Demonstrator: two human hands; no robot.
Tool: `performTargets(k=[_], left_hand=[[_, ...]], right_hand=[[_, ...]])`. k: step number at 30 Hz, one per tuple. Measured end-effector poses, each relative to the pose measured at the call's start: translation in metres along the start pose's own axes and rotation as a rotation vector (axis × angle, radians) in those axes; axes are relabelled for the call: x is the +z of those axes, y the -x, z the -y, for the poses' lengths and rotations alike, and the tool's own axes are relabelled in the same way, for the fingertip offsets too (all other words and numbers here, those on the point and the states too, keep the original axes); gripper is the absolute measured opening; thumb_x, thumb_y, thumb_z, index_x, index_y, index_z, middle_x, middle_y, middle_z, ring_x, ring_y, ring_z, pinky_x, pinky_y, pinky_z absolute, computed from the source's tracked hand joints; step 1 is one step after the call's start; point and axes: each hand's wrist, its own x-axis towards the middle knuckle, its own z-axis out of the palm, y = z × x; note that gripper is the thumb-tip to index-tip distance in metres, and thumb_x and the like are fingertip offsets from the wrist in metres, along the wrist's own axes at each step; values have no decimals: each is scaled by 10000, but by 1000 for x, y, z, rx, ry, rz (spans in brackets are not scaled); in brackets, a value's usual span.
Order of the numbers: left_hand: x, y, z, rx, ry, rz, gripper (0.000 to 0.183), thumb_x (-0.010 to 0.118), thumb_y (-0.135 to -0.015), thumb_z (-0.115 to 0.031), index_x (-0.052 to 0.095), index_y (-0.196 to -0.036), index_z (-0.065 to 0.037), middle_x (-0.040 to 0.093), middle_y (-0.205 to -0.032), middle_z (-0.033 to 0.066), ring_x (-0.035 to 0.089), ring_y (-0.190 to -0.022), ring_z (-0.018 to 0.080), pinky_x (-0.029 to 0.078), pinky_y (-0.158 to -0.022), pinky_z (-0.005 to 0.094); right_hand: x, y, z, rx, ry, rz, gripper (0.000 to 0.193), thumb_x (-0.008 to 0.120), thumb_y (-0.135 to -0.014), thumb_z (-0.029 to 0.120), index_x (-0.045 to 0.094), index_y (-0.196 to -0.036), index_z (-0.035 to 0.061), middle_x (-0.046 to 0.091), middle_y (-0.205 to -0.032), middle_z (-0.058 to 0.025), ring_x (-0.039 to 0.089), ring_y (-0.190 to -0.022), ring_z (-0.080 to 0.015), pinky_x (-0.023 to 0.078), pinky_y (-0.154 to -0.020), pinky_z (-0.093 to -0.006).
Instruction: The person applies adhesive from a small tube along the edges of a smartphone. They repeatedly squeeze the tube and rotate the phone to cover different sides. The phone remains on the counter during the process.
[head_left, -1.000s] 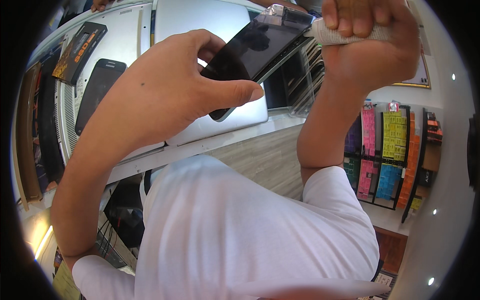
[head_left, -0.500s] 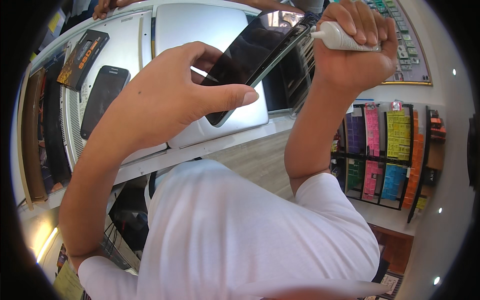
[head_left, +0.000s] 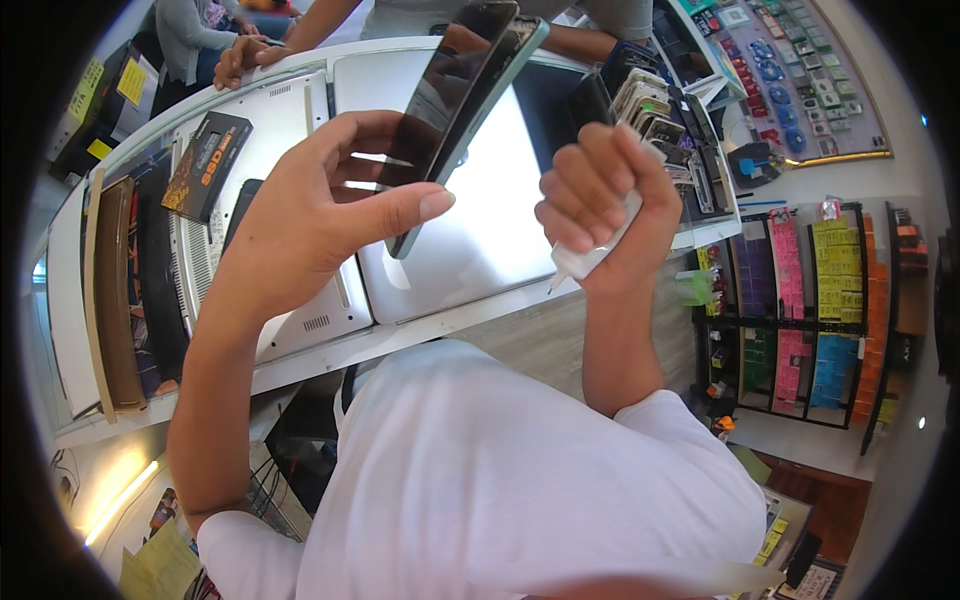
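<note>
The white tube (head_left: pixel 598 254) is being drawn away from the phone (head_left: pixel 440 120); a moment ago its nozzle (head_left: pixel 556 284) was being held right at the far edge of the phone, whereas now it is being pointed down and to the left, well apart from it, over the near edge of the counter (head_left: pixel 300 369); at this instant, as far as can be judged, nothing is being delivered from the tube to the phone, and the work along that edge is being interrupted. The tube is being gripped by the right hand (head_left: pixel 612 205), the fingers being curled tightly around it. The phone is being pinched by the left hand (head_left: pixel 308 212), its near end being clasped between the thumb and the fingers; it is being held aloft over the silver laptop (head_left: pixel 500 225) and is being tilted more steeply than before, so that a narrow gap is being shown at the far end between the dark screen (head_left: pixel 455 60) and the pale green body (head_left: pixel 503 82). To the left, 1 dark box (head_left: pixel 207 165) is being supported by another silver device (head_left: pixel 290 112); a second phone (head_left: pixel 240 212) is now being mostly hidden by the left hand; on the far side, the counter is being touched by another person's hand (head_left: pixel 240 60).
</note>
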Motion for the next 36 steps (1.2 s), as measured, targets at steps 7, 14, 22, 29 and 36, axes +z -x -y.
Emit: performTargets(k=[7,14,22,29,36], left_hand=[[-28,-6,0,474,-590,-396,840,932,-775,-295,555,-1480,-38,687,-1354,180,678,-1250,296,523,-1098,430],[-42,-8,-14,1036,-1063,-361,899,966,-682,-179,556,-1480,-120,660,-1421,99,653,-1297,328,542,-1090,443],[-36,-4,-21,1193,-1191,-186,784,929,-742,-169,594,-1451,-149,655,-1440,78,639,-1328,299,561,-1086,427],[-30,-5,-17,1156,-1135,-104,775,896,-706,-125,625,-1432,-130,665,-1412,75,658,-1291,296,563,-1081,430],[-28,-2,-19,1086,-1174,-48,914,966,-568,-88,628,-1417,-110,660,-1401,106,658,-1283,328,575,-1041,441]], right_hand=[[7,20,37,-688,909,-311,367,540,-1091,314,501,-793,103,423,-598,-2,399,-495,-87,379,-508,-259],[29,-9,68,-511,539,230,410,441,-1131,382,522,-814,136,480,-639,5,418,-535,-80,425,-520,-257],[80,-66,89,-422,373,581,398,432,-1135,337,583,-860,91,535,-661,-18,460,-516,-101,459,-513,-265],[55,-65,49,-226,815,295,402,442,-1132,346,592,-865,86,546,-663,-24,464,-509,-98,459,-507,-260],[52,-58,40,-140,977,252,406,451,-1129,355,601,-870,80,556,-665,-29,467,-503,-96,459,-500,-256]])
